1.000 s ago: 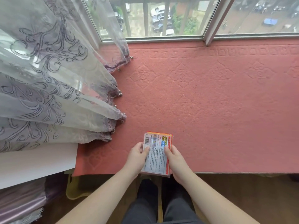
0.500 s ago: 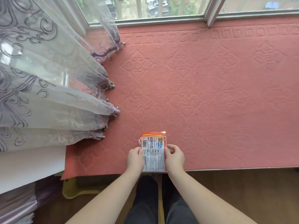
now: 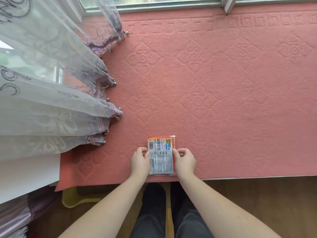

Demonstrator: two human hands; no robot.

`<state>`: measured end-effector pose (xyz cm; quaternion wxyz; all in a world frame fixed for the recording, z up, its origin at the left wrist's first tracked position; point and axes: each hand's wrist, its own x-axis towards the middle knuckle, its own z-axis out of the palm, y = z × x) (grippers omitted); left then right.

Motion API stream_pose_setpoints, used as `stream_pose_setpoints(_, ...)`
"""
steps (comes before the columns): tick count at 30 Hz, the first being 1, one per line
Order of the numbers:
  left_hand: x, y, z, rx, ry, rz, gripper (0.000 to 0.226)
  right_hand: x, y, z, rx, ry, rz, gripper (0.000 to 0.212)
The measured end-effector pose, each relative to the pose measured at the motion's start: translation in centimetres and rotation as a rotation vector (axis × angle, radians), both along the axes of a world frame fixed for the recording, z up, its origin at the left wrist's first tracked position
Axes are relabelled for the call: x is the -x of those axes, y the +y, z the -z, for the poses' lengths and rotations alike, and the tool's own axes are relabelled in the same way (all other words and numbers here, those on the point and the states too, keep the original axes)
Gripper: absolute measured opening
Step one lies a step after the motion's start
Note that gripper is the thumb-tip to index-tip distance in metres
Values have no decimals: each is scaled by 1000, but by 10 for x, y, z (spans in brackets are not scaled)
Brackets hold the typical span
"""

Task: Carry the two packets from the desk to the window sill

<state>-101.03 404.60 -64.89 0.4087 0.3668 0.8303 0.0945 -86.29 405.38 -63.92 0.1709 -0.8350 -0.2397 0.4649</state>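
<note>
Two flat packets (image 3: pixel 161 156) lie stacked on the pink embossed mat (image 3: pixel 214 93) that covers the window sill, close to its near edge. The top packet shows a white printed back with a barcode; an orange edge of the lower one peeks out at the far end. My left hand (image 3: pixel 140 161) pinches the stack's left side and my right hand (image 3: pixel 183 160) pinches its right side. Both hands rest on the mat.
A sheer grey-purple curtain (image 3: pixel 51 93) with beaded hem drapes over the sill's left part. The window frame (image 3: pixel 168 5) runs along the far edge. A white surface (image 3: pixel 25 176) lies at the left. Wooden floor (image 3: pixel 257 200) and my legs are below.
The packets have come down from a raised, tilted hold to lying flat on the mat near its front edge. Both hands stayed at the sides. The view has dipped downward.
</note>
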Motion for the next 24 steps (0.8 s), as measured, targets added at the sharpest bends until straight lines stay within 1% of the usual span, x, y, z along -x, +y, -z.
stream_pose_setpoints(7,6,2,2,-9,28,60,14,3,0,9,31,-91,-73,16)
stream_pose_setpoints(13,7,2,1,-19,36,87,13,1,2,13,57,-100,-77,19)
stream_pose_setpoints(18,8,0,2,-34,27,100,14,0,2,12,45,-105,-93,16)
stream_pose_setpoints(21,9,0,-3,-10,29,99,21,-3,4,2,29,-97,-67,14)
stream_pose_setpoints(24,12,0,-15,-27,59,121,22,-8,-1,-11,-22,-93,-112,11)
